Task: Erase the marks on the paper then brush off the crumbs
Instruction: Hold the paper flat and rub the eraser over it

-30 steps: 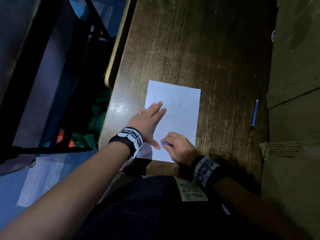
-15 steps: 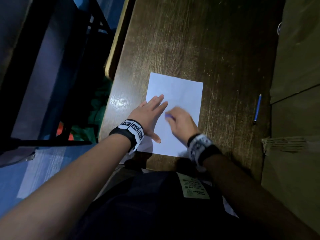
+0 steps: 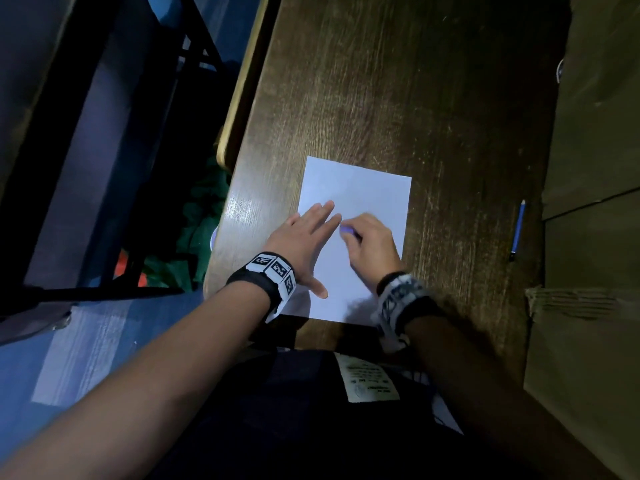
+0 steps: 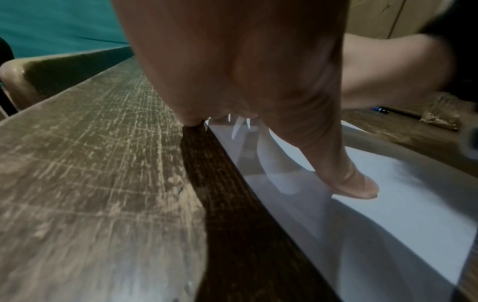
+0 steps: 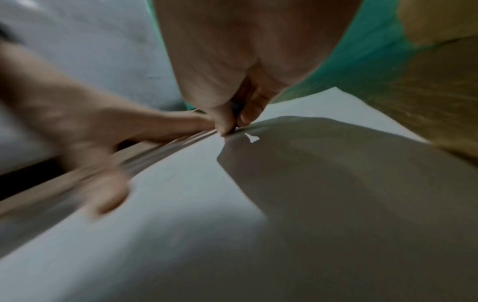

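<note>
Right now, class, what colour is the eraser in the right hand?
Light purple eraser, clearest in the head view.

The head camera looked steeply down from above onto the surface (image 3: 381, 98), taking in both forearms and the whole paper (image 3: 356, 188). The left wrist camera sat low, close behind the left hand (image 4: 245, 71), facing along its fingers across the paper's edge. The right wrist camera, blurred, looked close along the right hand (image 5: 245, 61); all three views shared the paper.
</note>
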